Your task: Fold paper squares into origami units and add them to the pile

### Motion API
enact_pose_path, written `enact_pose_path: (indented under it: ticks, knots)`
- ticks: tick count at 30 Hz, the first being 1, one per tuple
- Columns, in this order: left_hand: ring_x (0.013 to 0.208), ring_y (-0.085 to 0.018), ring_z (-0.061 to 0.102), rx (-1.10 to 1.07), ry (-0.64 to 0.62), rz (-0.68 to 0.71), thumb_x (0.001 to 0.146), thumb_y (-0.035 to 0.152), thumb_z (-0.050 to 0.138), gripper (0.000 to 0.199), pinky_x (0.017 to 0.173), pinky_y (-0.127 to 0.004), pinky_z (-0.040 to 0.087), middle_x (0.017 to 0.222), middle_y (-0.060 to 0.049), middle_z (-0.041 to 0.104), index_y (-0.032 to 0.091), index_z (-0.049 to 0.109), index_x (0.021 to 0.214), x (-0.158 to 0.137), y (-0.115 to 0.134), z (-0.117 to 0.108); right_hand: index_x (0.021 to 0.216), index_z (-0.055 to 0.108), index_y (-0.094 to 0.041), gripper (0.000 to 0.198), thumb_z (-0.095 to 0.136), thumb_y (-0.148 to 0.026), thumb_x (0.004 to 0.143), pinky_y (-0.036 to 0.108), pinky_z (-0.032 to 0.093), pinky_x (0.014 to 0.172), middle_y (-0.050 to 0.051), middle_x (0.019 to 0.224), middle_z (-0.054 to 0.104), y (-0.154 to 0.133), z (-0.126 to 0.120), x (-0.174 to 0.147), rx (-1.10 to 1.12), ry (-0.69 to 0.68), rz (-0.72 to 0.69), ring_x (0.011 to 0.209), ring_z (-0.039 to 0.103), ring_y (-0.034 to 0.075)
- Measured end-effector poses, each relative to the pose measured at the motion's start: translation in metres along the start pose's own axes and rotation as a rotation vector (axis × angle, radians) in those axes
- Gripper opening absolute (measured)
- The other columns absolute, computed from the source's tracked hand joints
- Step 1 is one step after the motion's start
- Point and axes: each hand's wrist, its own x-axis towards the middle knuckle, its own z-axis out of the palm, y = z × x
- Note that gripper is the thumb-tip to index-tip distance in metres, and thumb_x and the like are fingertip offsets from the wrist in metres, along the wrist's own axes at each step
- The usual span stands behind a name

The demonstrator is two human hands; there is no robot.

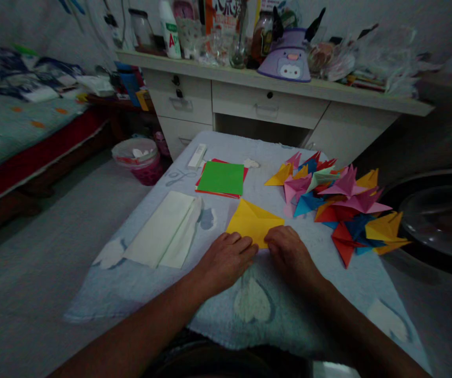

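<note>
A pale blue, heart-patterned tablecloth [123, 286] spreads beneath two inward-angled forearms [166, 310]. Multicoloured folded-paper figures [346, 186] heap at right. The left hand [228, 258], palm down, rests curled fingers on a creased yellow paper sheet [252, 223] at centre, its thumb hidden, grip unclear; the right hand's [291, 257] bunched fingertips pinch the sheet's near right edge.

Purple visor [287, 59] on white desk [232, 100]; pink bin [148, 172] near bed [9, 134]; round appliance door [439, 210] far right.
</note>
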Motion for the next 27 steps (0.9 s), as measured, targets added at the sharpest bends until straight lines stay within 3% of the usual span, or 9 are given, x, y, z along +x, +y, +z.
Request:
enact_pose_path:
  ticks: [2, 4, 13, 19, 27]
  knots:
    - [0.093, -0.021, 0.051, 0.008, 0.006, 0.003, 0.095, 0.032, 0.051, 0.022, 0.076, -0.036, 0.038, 0.102, -0.001, 0.062, 0.024, 0.055, 0.115, 0.0, 0.001, -0.001, 0.095, 0.063, -0.018, 0.025, 0.043, -0.005, 0.086, 0.036, 0.044, 0.082, 0.007, 0.094, 0.064, -0.007, 0.0, -0.003, 0.015, -0.16, -0.02, 0.089, 0.056, 0.02]
    - [0.092, -0.021, 0.051, 0.015, 0.016, 0.005, 0.096, 0.031, 0.049, 0.02, 0.076, -0.036, 0.038, 0.1, -0.001, 0.062, 0.023, 0.056, 0.114, 0.0, 0.001, -0.002, 0.1, 0.065, -0.017, 0.029, 0.044, -0.004, 0.085, 0.036, 0.044, 0.084, 0.007, 0.098, 0.065, -0.012, 0.002, -0.008, -0.023, -0.202, -0.002, 0.091, 0.057, 0.02]
    - [0.096, -0.023, 0.053, 0.067, 0.065, -0.073, 0.095, 0.023, 0.05, 0.016, 0.084, -0.04, 0.039, 0.1, -0.004, 0.062, 0.019, 0.059, 0.107, -0.025, 0.0, -0.008, 0.126, 0.058, -0.019, 0.037, 0.05, -0.013, 0.09, 0.039, 0.044, 0.092, 0.012, 0.112, 0.061, -0.031, 0.014, -0.022, -0.333, -0.138, -0.022, 0.099, 0.055, 0.024]
    - [0.097, -0.025, 0.052, 0.112, 0.062, -0.196, 0.093, 0.025, 0.052, 0.018, 0.085, -0.042, 0.04, 0.1, -0.006, 0.061, 0.018, 0.059, 0.108, -0.048, 0.001, -0.014, 0.137, 0.049, -0.028, 0.044, 0.049, -0.027, 0.094, 0.044, 0.041, 0.093, 0.012, 0.107, 0.06, -0.054, 0.014, -0.017, -0.47, -0.224, -0.032, 0.104, 0.051, 0.028]
    - [0.093, -0.026, 0.052, 0.145, 0.075, -0.301, 0.091, 0.027, 0.055, 0.018, 0.081, -0.042, 0.042, 0.096, -0.006, 0.061, 0.017, 0.061, 0.104, -0.058, 0.003, -0.019, 0.142, 0.042, -0.032, 0.049, 0.045, -0.043, 0.095, 0.05, 0.038, 0.091, 0.014, 0.11, 0.059, -0.072, 0.015, -0.014, -0.564, -0.313, 0.016, 0.102, 0.051, 0.03]
